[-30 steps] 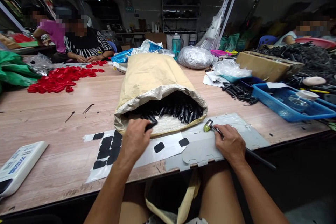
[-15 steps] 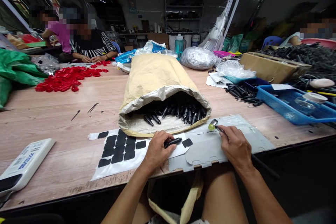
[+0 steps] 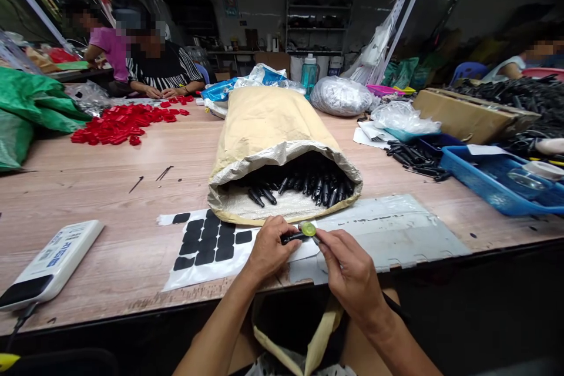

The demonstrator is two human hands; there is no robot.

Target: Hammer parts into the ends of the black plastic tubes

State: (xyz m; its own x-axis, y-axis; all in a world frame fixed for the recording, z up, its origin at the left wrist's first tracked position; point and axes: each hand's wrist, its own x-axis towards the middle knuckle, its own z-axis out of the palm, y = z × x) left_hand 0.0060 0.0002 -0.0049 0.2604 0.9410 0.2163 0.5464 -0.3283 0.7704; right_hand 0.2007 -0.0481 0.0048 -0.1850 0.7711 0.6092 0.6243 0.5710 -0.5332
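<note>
My left hand (image 3: pixel 272 247) is closed on a black cylindrical part (image 3: pixel 291 237), holding it low over the white sheet. My right hand (image 3: pixel 352 270) grips a small mallet (image 3: pixel 308 229) with a yellow-green face; its head is at the free end of the black part, and I cannot tell whether they touch. Black rounded-square pieces (image 3: pixel 214 239) lie in rows on the white sheet (image 3: pixel 174 281) to the left. Just beyond my hands, a tan sack (image 3: pixel 273 120) lies with its mouth toward me, showing many similar black parts (image 3: pixel 324 188) inside.
A grey board (image 3: pixel 396 229) lies under the right side. Around it are a blue basket (image 3: pixel 484 185), loose black parts (image 3: pixel 409 155), a white device (image 3: pixel 55 261) and red pieces (image 3: pixel 118 123). A co-worker (image 3: pixel 163 67) sits across the table.
My right hand has moved left with the mallet, bringing its head from over the grey board to the black part. My left hand keeps its hold. The view has shifted slightly.
</note>
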